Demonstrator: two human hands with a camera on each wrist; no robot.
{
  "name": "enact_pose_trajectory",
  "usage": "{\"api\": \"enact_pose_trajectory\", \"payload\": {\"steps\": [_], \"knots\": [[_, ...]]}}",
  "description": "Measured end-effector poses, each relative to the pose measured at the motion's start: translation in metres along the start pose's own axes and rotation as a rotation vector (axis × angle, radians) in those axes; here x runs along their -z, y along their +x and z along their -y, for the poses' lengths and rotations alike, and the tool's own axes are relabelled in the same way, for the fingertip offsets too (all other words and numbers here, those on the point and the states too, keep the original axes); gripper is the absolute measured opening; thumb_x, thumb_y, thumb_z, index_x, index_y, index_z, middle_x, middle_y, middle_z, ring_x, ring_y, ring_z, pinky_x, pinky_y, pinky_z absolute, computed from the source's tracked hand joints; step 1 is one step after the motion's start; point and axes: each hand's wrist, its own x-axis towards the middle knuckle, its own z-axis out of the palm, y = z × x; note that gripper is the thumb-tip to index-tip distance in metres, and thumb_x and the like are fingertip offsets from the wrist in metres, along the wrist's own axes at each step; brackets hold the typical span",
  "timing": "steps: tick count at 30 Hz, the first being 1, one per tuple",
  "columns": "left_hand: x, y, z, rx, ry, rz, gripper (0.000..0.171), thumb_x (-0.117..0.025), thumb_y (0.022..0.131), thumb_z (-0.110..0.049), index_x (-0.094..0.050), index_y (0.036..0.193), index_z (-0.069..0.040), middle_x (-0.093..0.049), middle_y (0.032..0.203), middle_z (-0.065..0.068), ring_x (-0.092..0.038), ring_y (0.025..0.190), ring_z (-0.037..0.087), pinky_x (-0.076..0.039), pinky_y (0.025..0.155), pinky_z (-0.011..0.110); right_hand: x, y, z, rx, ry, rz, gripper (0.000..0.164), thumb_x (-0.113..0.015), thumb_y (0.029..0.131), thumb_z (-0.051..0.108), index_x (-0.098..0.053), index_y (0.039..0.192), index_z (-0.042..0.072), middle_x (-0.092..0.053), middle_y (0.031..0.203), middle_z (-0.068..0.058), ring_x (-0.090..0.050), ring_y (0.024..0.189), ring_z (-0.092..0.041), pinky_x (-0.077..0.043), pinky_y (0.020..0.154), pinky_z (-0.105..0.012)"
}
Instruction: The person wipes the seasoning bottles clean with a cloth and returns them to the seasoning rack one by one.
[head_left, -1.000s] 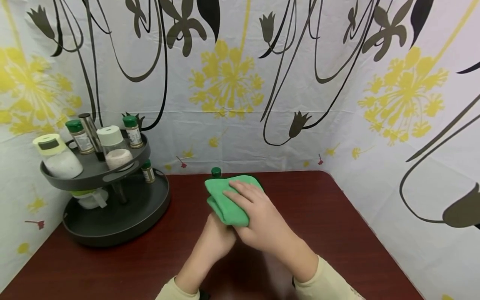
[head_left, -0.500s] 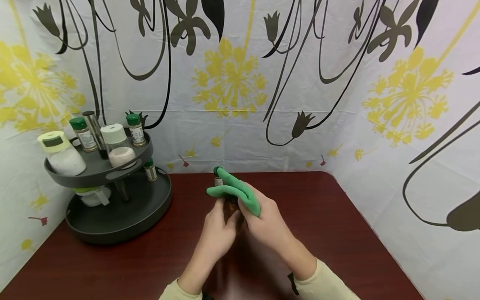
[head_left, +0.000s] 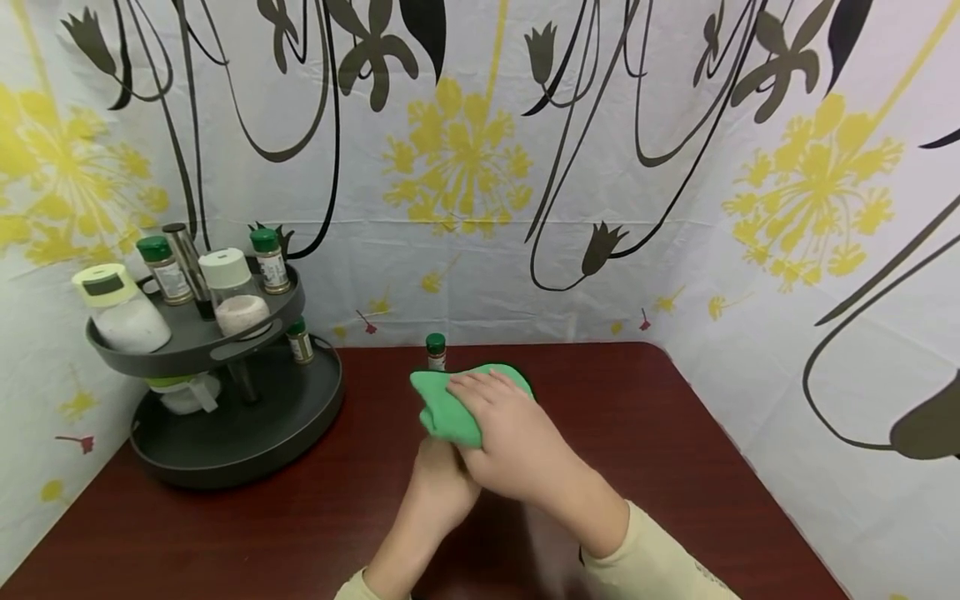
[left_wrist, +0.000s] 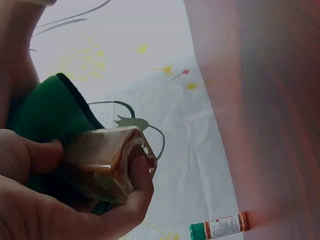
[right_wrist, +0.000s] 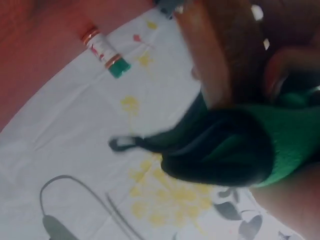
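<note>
My left hand [head_left: 442,492] grips a boxy, clear-walled container with brown contents [left_wrist: 95,157]. In the left wrist view, its fingers curl round the container's end and the thumb lies along a side. A folded green cloth [head_left: 450,408] covers the container's far end, hiding it from the head view. Over the cloth lies my right hand [head_left: 517,442], holding it against the container. Dark edging and a small loop show on the cloth [right_wrist: 220,145] in the right wrist view. A spice jar with a green cap [head_left: 436,352] stands just beyond the cloth.
At the left is a two-tier dark turntable [head_left: 240,467]. Its upper tier carries green-capped spice jars [head_left: 270,261] and shakers with pale lids [head_left: 234,292]; a white cup [head_left: 187,396] sits below. A patterned curtain [head_left: 480,275] borders the dark red table [head_left: 637,442].
Half a second ago the cloth was folded upright round the container, with brown showing between the hands. My right hand has since turned over the top and the cloth lies flatter.
</note>
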Motion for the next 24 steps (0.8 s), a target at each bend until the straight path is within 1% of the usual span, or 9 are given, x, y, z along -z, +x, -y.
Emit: {"api": "enact_pose_trajectory", "payload": {"steps": [3,5,7,10,12,14,17,20,24], "knots": [[0.0,-0.001,-0.001,0.083,-0.115,0.003,0.034,-0.057,0.095,-0.008,-0.052,0.128,-0.012,-0.066,0.106,0.005,-0.064,0.098,0.019,-0.053,0.079,0.036,0.0,0.009,-0.01,-0.066,0.188,0.055,0.03,-0.052,0.1,0.035,-0.063,0.127,0.027,-0.065,0.125,0.013,-0.058,0.122,-0.008,-0.045,0.106,-0.033],[0.002,-0.001,0.0,0.133,-0.192,0.009,0.045,-0.057,0.097,-0.012,-0.044,0.14,-0.018,-0.064,0.121,0.004,-0.062,0.108,0.019,-0.052,0.085,0.038,-0.002,0.011,-0.016,-0.118,0.334,0.079,0.029,-0.045,0.103,0.04,-0.06,0.128,0.039,-0.065,0.119,0.023,-0.056,0.121,0.001,-0.047,0.102,-0.03],[0.003,0.0,0.001,0.158,-0.247,0.013,0.054,-0.06,0.098,-0.019,-0.037,0.147,-0.022,-0.058,0.134,0.002,-0.057,0.122,0.018,-0.05,0.095,0.043,-0.003,0.01,-0.022,-0.185,0.444,0.087,0.029,-0.042,0.104,0.044,-0.055,0.129,0.05,-0.062,0.116,0.033,-0.058,0.107,0.007,-0.049,0.091,-0.029],[0.004,0.002,0.004,0.181,-0.281,0.015,0.056,-0.06,0.098,-0.023,-0.035,0.148,-0.027,-0.056,0.136,-0.001,-0.055,0.122,0.017,-0.048,0.094,0.043,-0.007,0.001,-0.025,-0.26,0.499,0.053,0.036,-0.046,0.103,0.042,-0.045,0.138,0.052,-0.063,0.117,0.029,-0.061,0.087,0.003,-0.052,0.082,-0.029],[0.005,0.004,0.006,0.186,-0.285,0.017,0.049,-0.06,0.098,-0.024,-0.04,0.143,-0.027,-0.062,0.122,0.001,-0.059,0.11,0.018,-0.05,0.088,0.041,-0.01,-0.006,-0.024,-0.268,0.471,0.01,0.039,-0.05,0.102,0.039,-0.045,0.14,0.046,-0.061,0.126,0.021,-0.063,0.087,0.0,-0.054,0.081,-0.031],[0.004,0.004,0.008,0.196,-0.277,0.01,0.045,-0.06,0.098,-0.023,-0.043,0.14,-0.025,-0.065,0.114,0.001,-0.061,0.101,0.017,-0.05,0.083,0.036,-0.013,-0.011,-0.02,-0.235,0.411,-0.031,0.043,-0.054,0.101,0.033,-0.047,0.144,0.033,-0.061,0.132,0.009,-0.066,0.106,-0.008,-0.054,0.093,-0.034],[0.003,0.005,0.013,0.171,-0.214,-0.028,0.041,-0.058,0.095,-0.011,-0.048,0.134,-0.016,-0.068,0.108,0.005,-0.065,0.099,0.019,-0.054,0.082,0.037,-0.016,-0.018,-0.01,-0.152,0.254,-0.083,0.05,-0.061,0.096,0.021,-0.05,0.144,0.012,-0.052,0.146,-0.006,-0.05,0.136,-0.02,-0.045,0.108,-0.039],[0.003,0.004,0.017,0.096,-0.102,-0.078,0.033,-0.057,0.09,0.001,-0.056,0.122,-0.006,-0.07,0.103,0.009,-0.067,0.096,0.019,-0.055,0.079,0.034,-0.016,-0.02,0.001,-0.055,0.09,-0.099,0.055,-0.065,0.086,0.013,-0.053,0.138,0.0,-0.054,0.143,-0.013,-0.049,0.137,-0.027,-0.042,0.111,-0.041],[0.004,0.001,0.016,-0.007,-0.032,-0.085,0.017,-0.059,0.089,0.003,-0.06,0.104,-0.004,-0.065,0.088,0.005,-0.062,0.082,0.014,-0.054,0.073,0.029,-0.01,-0.014,0.014,0.012,-0.04,-0.052,0.057,-0.064,0.081,0.013,-0.055,0.136,0.001,-0.056,0.141,-0.012,-0.049,0.137,-0.026,-0.037,0.115,-0.041]]}}
